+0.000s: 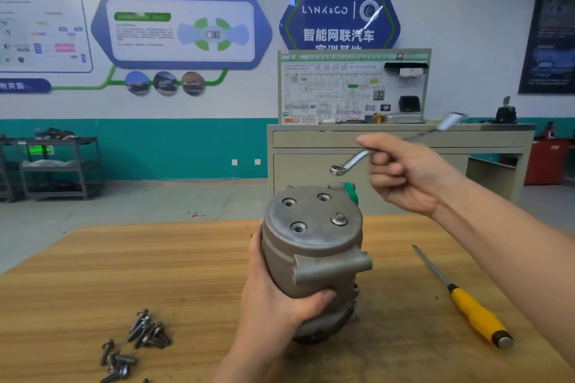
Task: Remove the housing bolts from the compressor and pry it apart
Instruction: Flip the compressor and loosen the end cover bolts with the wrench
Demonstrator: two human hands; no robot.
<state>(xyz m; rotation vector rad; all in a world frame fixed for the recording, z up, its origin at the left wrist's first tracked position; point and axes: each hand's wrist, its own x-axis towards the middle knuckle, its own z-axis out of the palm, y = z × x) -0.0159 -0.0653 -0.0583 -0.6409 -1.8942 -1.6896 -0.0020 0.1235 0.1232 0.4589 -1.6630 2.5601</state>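
With 3 holes bare, our left hand (273,298) grips the compressor (314,255); our right hand (401,174), pinching the wrench (351,162), must ring the last bolt (339,218) at 3 o'clock.

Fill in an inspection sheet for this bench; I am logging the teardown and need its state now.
Surface: wooden table, bare grain showing.
Job's things: grey cast-metal compressor upright; one bolt left in its end cap, three holes open; removed bolts piled front left; yellow-handled screwdriver lying at right.
Clutter: nothing seen.
Grips: left hand holds the compressor body; right hand holds a silver ring spanner above the cap, not on the bolt.
Cables: nothing seen.
Surroundings: grey training cabinet with wiring board behind; dark trolley at left.
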